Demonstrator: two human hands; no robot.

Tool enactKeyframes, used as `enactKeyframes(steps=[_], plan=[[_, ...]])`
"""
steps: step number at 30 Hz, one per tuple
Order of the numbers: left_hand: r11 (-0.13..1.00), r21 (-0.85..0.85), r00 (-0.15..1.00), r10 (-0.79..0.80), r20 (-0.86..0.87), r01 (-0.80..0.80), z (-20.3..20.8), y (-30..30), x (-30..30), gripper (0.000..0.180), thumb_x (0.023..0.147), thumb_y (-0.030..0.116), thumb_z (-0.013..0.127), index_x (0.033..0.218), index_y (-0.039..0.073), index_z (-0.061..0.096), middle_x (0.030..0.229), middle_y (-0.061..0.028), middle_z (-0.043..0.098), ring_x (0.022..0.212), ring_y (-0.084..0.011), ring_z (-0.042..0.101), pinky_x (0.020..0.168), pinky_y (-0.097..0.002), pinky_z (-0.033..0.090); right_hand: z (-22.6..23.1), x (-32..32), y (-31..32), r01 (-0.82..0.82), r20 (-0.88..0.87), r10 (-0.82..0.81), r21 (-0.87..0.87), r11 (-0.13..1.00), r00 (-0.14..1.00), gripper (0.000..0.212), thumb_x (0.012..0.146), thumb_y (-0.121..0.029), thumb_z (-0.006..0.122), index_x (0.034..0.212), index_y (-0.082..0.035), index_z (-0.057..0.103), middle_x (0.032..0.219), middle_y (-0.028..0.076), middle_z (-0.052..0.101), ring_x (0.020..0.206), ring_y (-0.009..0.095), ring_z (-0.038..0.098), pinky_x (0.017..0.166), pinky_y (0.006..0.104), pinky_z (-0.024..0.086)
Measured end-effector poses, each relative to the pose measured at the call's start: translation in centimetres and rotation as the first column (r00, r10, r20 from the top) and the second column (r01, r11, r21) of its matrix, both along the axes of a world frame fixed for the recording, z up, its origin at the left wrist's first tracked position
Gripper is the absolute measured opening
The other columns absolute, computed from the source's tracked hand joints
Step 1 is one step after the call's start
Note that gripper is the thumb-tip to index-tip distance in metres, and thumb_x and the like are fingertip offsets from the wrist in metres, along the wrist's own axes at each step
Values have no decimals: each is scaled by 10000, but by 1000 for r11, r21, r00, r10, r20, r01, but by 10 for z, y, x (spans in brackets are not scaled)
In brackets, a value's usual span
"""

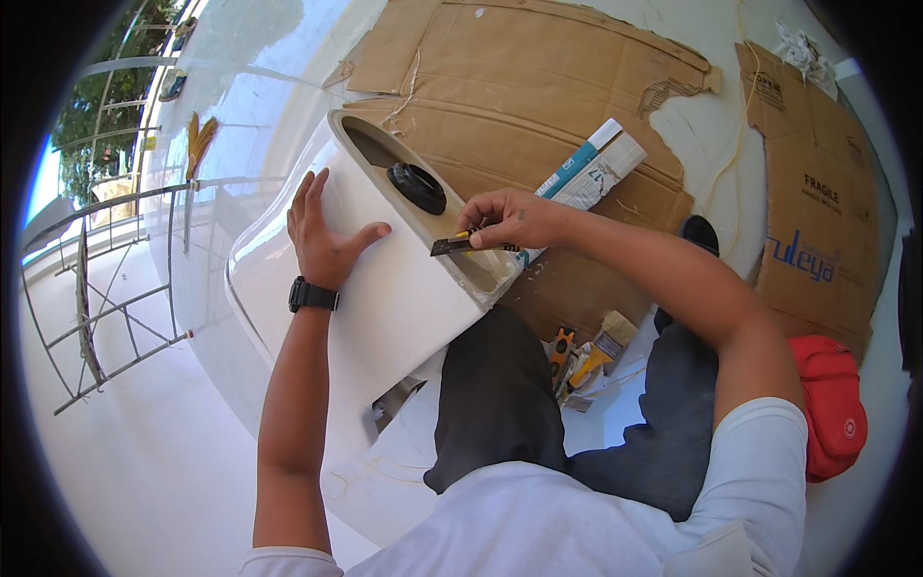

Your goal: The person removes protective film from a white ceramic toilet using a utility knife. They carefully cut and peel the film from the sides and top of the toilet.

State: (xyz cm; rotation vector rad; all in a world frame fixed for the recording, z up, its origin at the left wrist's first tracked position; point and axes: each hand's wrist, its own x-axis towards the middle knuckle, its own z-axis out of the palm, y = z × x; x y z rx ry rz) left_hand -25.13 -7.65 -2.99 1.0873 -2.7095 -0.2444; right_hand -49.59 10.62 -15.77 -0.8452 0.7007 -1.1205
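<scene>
A glossy white ceramic fixture (385, 260), toilet-like in shape, lies tilted in front of me with its hollow recess facing right. Inside that recess sits a round black rubber-looking part (417, 188). My left hand (327, 231) rests on the white side, fingers spread and thumb out, holding nothing. At the recess's near rim, my right hand (505, 219) pinches a thin black-and-yellow utility knife (452, 246). Its dark end points left across the rim; whether it touches the ceramic I cannot tell. My fingers cover the middle of the knife.
Flattened cardboard (538, 67) covers the floor beyond, with a long blue-and-white carton (586, 173) on it. Between my legs lie a yellow-handled paintbrush (601, 351) and an orange-and-black tool (561, 348). A red bag (829, 409), cardboard box (812, 192), metal scaffold frame (106, 308) and broom (199, 144) stand around.
</scene>
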Motion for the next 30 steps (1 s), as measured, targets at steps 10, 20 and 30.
enactKeyframes(steps=[10, 20, 30], plan=[[998, 59, 998, -16, -56, 19, -7, -9, 5, 1011, 725, 595, 858, 1524, 116, 466, 1601, -203, 376, 1476, -418, 344, 1199, -560, 315, 2, -3, 15, -161, -164, 150, -56, 985, 975, 269, 935, -158, 769, 1185, -76, 714, 956, -37, 685, 875, 69, 579, 807, 262, 480], [999, 29, 997, 27, -77, -25, -7, -6, 2, 922, 780, 565, 839, 1482, 71, 503, 1561, -221, 424, 1463, -407, 374, 1193, -539, 332, 3, -2, 15, -105, -180, 83, -115, 988, 980, 275, 924, -178, 780, 1177, -81, 727, 960, -32, 709, 880, 76, 596, 824, 269, 489], [999, 45, 996, 31, -89, -27, -8, -9, 2, 890, 811, 572, 819, 1467, 55, 514, 1539, -228, 450, 1444, -414, 397, 1186, -534, 341, 10, -8, 21, -149, -185, 133, -71, 986, 974, 231, 901, -143, 787, 1120, -83, 751, 948, -39, 716, 902, 87, 605, 829, 285, 496]])
